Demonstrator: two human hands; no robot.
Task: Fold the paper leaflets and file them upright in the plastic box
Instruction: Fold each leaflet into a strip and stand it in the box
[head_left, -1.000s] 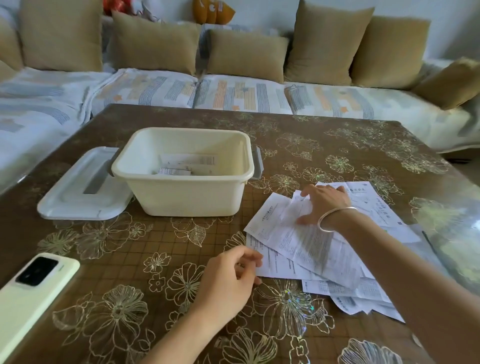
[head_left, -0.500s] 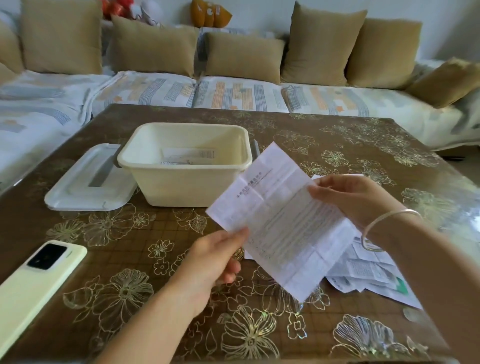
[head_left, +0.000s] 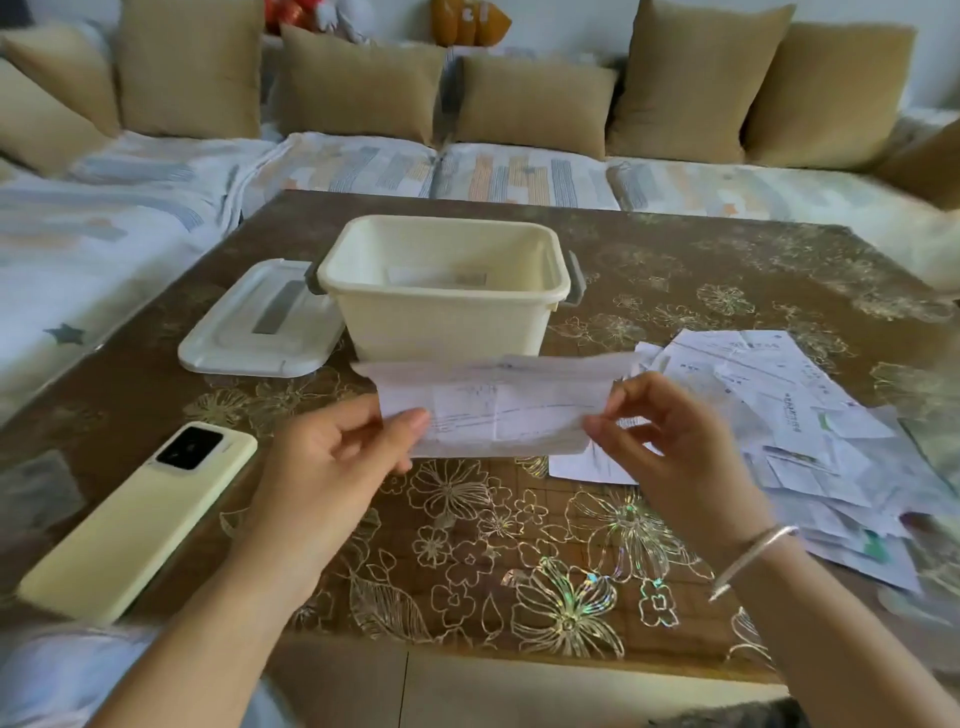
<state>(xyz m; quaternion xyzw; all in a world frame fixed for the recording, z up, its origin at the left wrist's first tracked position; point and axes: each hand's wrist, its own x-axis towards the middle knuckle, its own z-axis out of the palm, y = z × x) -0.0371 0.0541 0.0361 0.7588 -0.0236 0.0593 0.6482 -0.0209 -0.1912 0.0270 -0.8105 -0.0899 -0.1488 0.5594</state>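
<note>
Leaflet (head_left: 498, 410) held up over the bench (head_left: 467, 519) | fingers of my left hand (head_left: 332, 467) and right hand (head_left: 675, 452) pinching its ends | plastic box (head_left: 441, 322) behind

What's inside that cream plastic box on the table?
Inside the plastic box, a white printed leaflet shows near the far wall. The box's near wall hides the floor and the leaflet's lower part, so how many lie inside cannot be told.

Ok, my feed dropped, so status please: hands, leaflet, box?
Left hand and right hand each pinch one end of a white printed paper leaflet. Cream rectangular plastic box open, white lid flat beside it. Nothing between leaflet and box.
</note>
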